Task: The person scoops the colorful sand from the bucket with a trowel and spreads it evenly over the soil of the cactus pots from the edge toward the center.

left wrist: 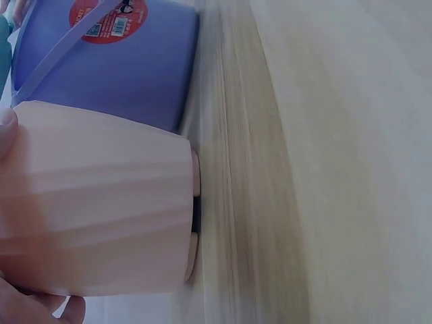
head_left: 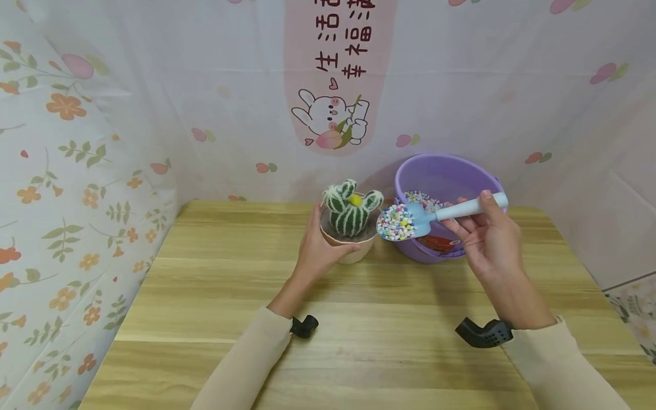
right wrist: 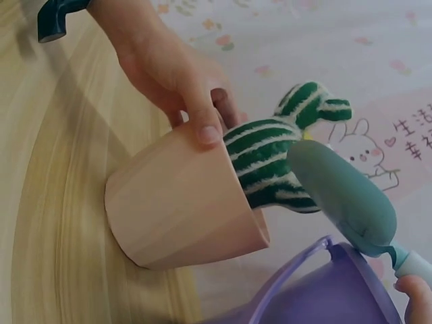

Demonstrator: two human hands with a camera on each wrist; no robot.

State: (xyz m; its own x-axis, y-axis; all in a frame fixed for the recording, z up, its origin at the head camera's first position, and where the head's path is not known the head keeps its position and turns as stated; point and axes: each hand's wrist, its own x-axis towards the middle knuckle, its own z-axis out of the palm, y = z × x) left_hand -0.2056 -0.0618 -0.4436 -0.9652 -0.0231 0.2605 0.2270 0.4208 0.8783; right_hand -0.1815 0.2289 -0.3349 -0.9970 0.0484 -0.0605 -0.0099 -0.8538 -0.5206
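A plush green cactus (head_left: pixel 348 219) with white stripes and a yellow tuft stands in a pale pink flowerpot (head_left: pixel 359 254) on the table. My left hand (head_left: pixel 316 247) grips this pot from its left side, thumb across the front near the rim. In my right hand (head_left: pixel 493 245) is a light blue trowel (head_left: pixel 421 221), held by its pale handle. Its scoop, heaped with small multicoloured pebbles (head_left: pixel 396 223), hangs over the right edge of the pot. The right wrist view shows the underside of the trowel (right wrist: pixel 344 192) close to the cactus (right wrist: pixel 266 158).
A purple bucket (head_left: pixel 451 176) stands just right of the pot, with more coloured pebbles (head_left: pixel 422 200) inside and a red label on its front. Behind the wooden table (head_left: pixel 359 347) hangs a patterned cloth (head_left: pixel 230 102); flowered cloth also borders the left side.
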